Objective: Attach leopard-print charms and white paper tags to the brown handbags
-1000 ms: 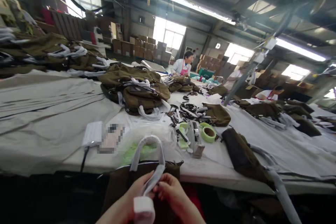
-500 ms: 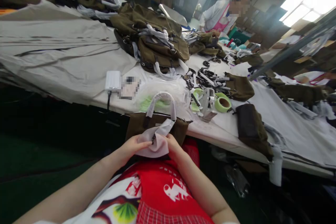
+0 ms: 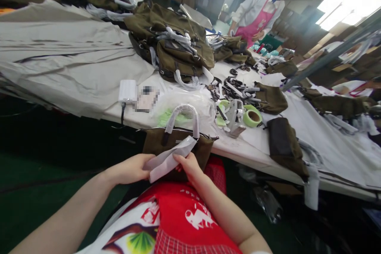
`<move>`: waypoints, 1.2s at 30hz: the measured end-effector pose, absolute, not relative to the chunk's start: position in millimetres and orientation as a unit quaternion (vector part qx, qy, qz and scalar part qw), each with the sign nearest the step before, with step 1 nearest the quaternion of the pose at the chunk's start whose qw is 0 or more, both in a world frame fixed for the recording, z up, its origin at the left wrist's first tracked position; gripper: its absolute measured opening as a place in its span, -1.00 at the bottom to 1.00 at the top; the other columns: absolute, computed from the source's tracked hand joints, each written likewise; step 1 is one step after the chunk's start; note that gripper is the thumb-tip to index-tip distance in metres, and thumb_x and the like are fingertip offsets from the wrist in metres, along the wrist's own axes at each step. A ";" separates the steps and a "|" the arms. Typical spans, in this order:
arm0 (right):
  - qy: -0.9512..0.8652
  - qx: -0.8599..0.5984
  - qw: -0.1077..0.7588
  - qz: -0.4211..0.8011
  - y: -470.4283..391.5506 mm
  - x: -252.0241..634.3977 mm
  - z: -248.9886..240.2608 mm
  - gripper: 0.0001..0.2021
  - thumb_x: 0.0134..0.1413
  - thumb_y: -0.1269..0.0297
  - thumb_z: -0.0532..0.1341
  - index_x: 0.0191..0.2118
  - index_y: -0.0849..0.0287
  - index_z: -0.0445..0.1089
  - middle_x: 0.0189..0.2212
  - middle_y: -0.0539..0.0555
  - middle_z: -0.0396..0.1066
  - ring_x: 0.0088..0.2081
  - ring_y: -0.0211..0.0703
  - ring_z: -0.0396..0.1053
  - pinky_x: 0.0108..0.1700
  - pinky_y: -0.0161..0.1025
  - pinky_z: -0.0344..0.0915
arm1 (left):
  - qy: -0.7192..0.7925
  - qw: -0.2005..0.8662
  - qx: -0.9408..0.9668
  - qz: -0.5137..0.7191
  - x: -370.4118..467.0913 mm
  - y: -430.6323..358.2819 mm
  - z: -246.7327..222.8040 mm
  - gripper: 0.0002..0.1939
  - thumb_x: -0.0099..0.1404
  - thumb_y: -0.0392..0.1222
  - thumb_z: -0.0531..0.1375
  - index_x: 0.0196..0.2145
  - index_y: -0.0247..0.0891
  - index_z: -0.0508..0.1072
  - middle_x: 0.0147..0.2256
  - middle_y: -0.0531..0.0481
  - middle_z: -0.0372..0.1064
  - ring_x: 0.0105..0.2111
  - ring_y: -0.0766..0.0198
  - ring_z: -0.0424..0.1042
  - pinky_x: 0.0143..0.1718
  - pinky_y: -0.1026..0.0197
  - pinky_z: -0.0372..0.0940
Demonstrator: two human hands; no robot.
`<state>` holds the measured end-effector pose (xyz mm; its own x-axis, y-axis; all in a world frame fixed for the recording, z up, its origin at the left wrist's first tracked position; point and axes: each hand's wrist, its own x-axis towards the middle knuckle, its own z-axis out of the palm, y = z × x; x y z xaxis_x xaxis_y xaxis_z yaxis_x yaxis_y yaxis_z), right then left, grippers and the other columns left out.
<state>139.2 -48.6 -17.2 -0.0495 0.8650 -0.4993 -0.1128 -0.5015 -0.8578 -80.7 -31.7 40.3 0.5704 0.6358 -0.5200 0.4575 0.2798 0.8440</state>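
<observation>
Left hand [image 3: 131, 170] pinches the near, lower end of a white wrap strip [image 3: 168, 159], fingers curled narrow on it with the thumb on top. Right hand [image 3: 187, 166] grips the same strip further up, fingertips closed on its upper edge just below where it meets the handle [image 3: 182, 118] of the olive bag [image 3: 157, 143] (the bag sits against the person's lap, its top leaning on the table [image 3: 74, 83] edge). The strip runs on a slant between the two hands, low at the left, high at the right, its top end touching the right foot of the handle, which is already sheathed in white. To do this step well, as I judge it: keep the strip taut between both pinches, hold it flat without twisting, and feed it close to the handle base so it lies snug and does not bunch; the left hand should hold the tail steady while the right guides. Further right on the table: a white power bank [image 3: 127, 91] near the edge, a clear plastic bag [image 3: 184, 105] just behind the handle, a tape dispenser [image 3: 235, 119] beside a green tape roll [image 3: 253, 117], then a dark olive pouch [image 3: 284, 147]. Piled bags [image 3: 172, 47] lie well behind. A co-worker in a pink apron [image 3: 257, 12] stands at the far side.
</observation>
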 end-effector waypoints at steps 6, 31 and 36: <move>-0.346 -0.576 0.382 0.634 -48.7 140.2 -14.1 -0.66 -0.32 0.11 0.36 -0.45 0.30 0.43 -0.67 0.00 0.37 -0.69 -0.34 0.21 -0.66 -0.40 0.13 | 0.479 0.574 0.649 0.144 -49.4 -18.4 34.0 -0.54 0.21 0.14 0.13 -0.16 -0.29 0.52 -0.19 -0.09 0.55 -0.15 0.01 0.48 -0.16 0.16 0.34; -0.319 -0.584 0.424 0.614 -41.9 145.1 -4.1 -0.63 -0.21 -0.01 0.33 -0.58 0.23 0.32 -0.77 -0.04 0.24 -0.75 -0.36 0.13 -0.71 -0.40 0.03 | 0.428 0.118 0.874 0.199 -11.3 -50.1 7.5 -0.58 0.42 -0.19 -0.05 0.12 -0.26 0.41 -0.29 -0.13 0.44 -0.37 0.21 0.43 -0.33 0.20 0.36; -0.292 -0.519 0.465 0.655 -44.8 145.6 -11.7 -0.67 -0.23 0.05 0.33 -0.51 0.23 0.34 -0.73 -0.05 0.26 -0.73 -0.36 0.13 -0.69 -0.40 0.06 | 0.385 0.064 0.900 0.193 -14.5 -54.1 -2.3 -0.60 0.43 -0.21 -0.03 0.13 -0.23 0.40 -0.31 -0.13 0.49 -0.39 0.17 0.47 -0.37 0.18 0.38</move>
<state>145.6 -44.8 -11.7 -0.0292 0.9124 -0.4084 -0.3074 -0.3969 -0.8648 -14.5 -54.1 -2.3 0.6283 0.7186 0.2981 0.6688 -0.6946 0.2649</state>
